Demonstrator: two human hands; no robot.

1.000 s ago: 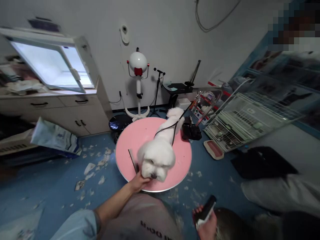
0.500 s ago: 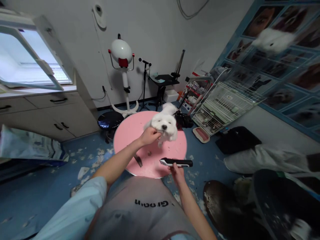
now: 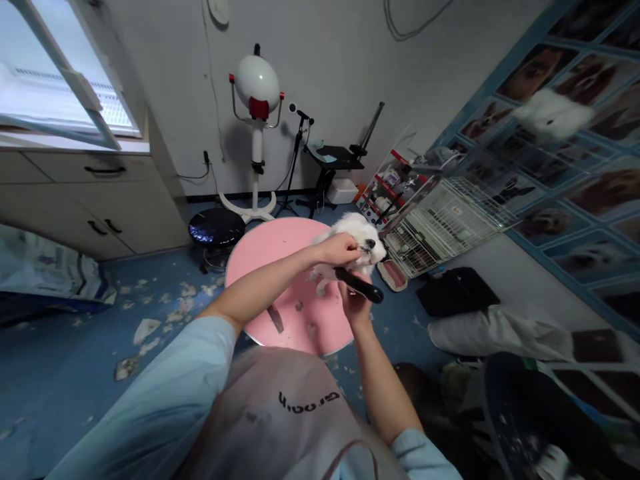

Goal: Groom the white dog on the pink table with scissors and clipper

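A fluffy white dog (image 3: 356, 227) is on the round pink table (image 3: 273, 250), its head turned toward the right. My left hand (image 3: 339, 249) is closed on the fur at the side of the dog's muzzle. Just below the dog's chin, my right hand (image 3: 356, 305) grips a black hair clipper (image 3: 361, 285). The clipper's back end points right and toward me, while its head lies close to the dog's chin or chest; whether it touches the fur I cannot tell. A metal comb (image 3: 275, 319) lies on the tabletop near my left forearm, beside a small tuft of hair (image 3: 299, 306).
A black stool (image 3: 217, 228) stands left of the table, and a white stand dryer (image 3: 257, 87) behind it. Wire cages (image 3: 440, 220) and a pink litter tray (image 3: 393, 275) are at the right. Cut fur is scattered over the blue floor (image 3: 165, 287).
My right hand has raised the clipper from above the table's front to beneath the dog's chin and tilted it. My left hand has moved right, turning the dog's head rightward. The view has shifted.
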